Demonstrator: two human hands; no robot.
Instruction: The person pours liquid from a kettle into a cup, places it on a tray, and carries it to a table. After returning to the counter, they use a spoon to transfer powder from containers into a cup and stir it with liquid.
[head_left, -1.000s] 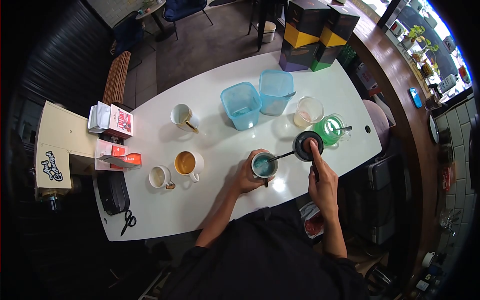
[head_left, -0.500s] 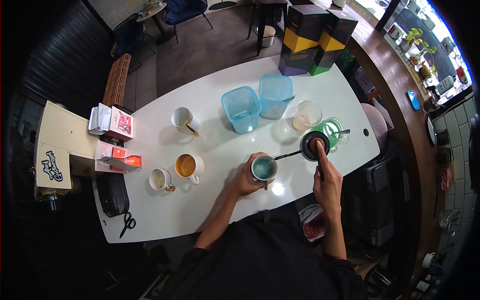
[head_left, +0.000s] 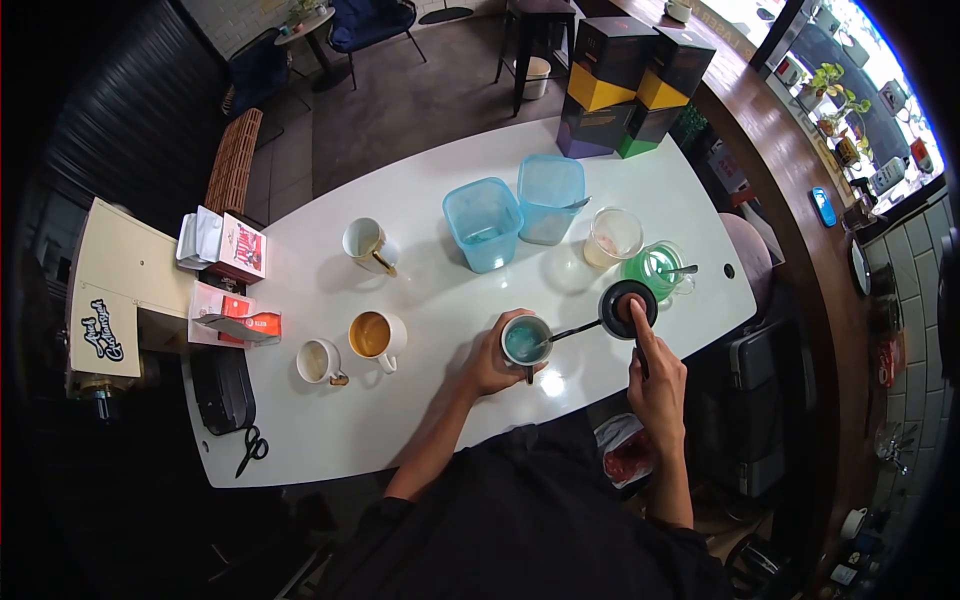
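Observation:
My left hand (head_left: 490,362) is wrapped round a mug (head_left: 527,341) with pale blue-green liquid inside. My right hand (head_left: 657,390) grips a black handheld frother (head_left: 612,303), its index finger pressed on the round top. The frother's thin black shaft slants left into the mug; its tip is hidden in the liquid. Beyond my right hand stand a green glass cup (head_left: 650,264) with a spoon in it and a clear plastic cup (head_left: 613,236).
Two blue plastic containers (head_left: 484,222) stand farther back. To the left are a white mug with brown drink (head_left: 392,345), a small cup (head_left: 319,362) and a gold-handled mug (head_left: 366,243). Scissors (head_left: 253,450) lie near the left edge; dark boxes (head_left: 605,90) stand at the far right corner.
The mug and the frother stay almost in place. The liquid's surface looks slightly different, and the whole view has shifted a little.

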